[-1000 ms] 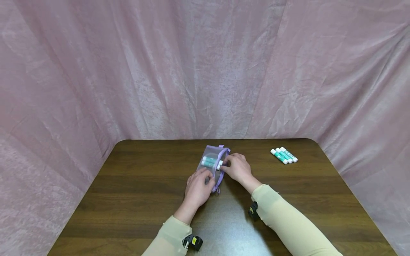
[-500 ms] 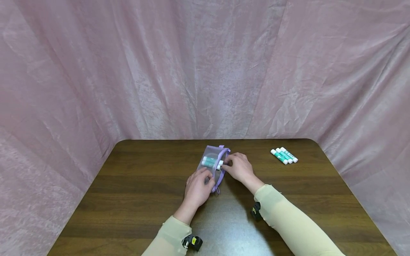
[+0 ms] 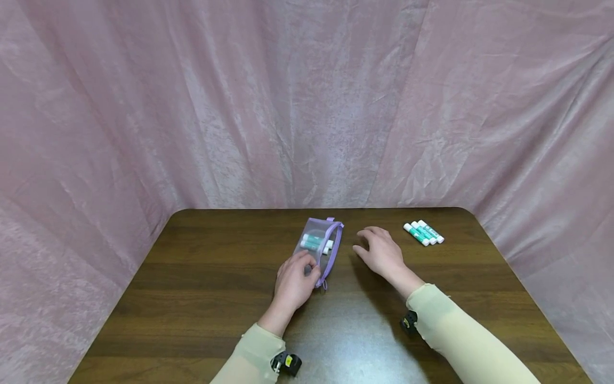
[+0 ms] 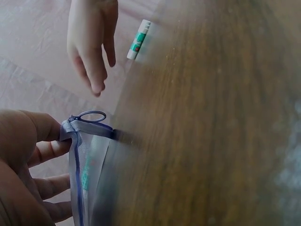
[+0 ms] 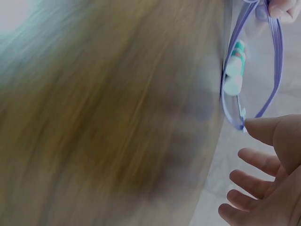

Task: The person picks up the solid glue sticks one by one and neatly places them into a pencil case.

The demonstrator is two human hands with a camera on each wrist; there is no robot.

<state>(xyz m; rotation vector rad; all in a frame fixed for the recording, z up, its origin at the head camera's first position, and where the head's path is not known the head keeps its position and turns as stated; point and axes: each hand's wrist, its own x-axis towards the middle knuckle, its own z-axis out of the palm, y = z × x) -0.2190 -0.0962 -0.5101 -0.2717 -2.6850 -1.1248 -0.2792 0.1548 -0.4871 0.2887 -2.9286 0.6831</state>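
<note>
A mesh pouch with purple zipper edging lies near the table's far side, its mouth facing right. Through the mesh show green-and-white glue sticks, their white ends near the opening. My left hand pinches the near corner of the pouch beside the zipper pull, thumb on one side and fingers on the other. In the right wrist view the zipper edges stand apart in a loop. My right hand hovers right of the pouch, fingers spread and loosely bent, nothing in it.
Three more glue sticks lie side by side at the far right of the wooden table. A pink curtain hangs behind the table's far edge.
My right hand has let go at the pouch mouth and moved right, toward the loose glue sticks. The left hand keeps its hold on the pouch.
</note>
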